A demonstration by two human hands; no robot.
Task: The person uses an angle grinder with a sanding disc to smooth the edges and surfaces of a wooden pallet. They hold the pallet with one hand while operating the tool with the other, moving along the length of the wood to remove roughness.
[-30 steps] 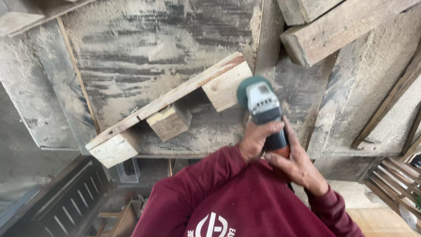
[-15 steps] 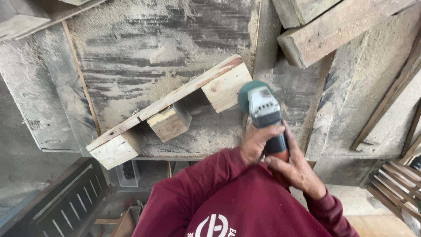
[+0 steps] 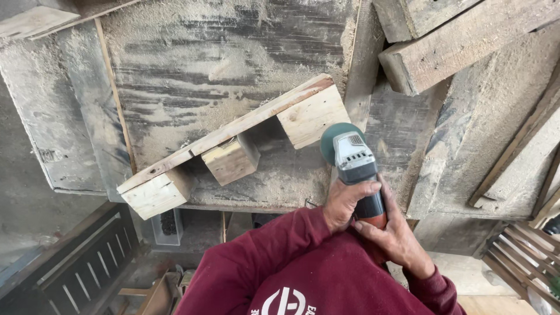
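Both my hands hold an angle grinder (image 3: pixel 355 158) with a grey head, a green disc and an orange and black body. My left hand (image 3: pixel 344 202) wraps the body just behind the head. My right hand (image 3: pixel 398 234) grips the rear end. The disc sits by the near right corner of the right block of a pallet piece (image 3: pixel 233 135), a pale plank with three wooden blocks under it. I cannot tell whether the disc touches the block. The pallet piece lies slantwise on a sawdust-covered workbench (image 3: pixel 192 70).
Thick rough timbers (image 3: pixel 461 44) lie at the top right. A long slat (image 3: pixel 519 146) leans at the right. A dark slatted frame (image 3: pixel 81 268) is at the lower left and more slats (image 3: pixel 528 248) at the lower right. My maroon sweater fills the bottom.
The grinder has drawn back towards me, from beside the right block's edge to its near corner. Both hands kept their grip. The view shifted slightly.
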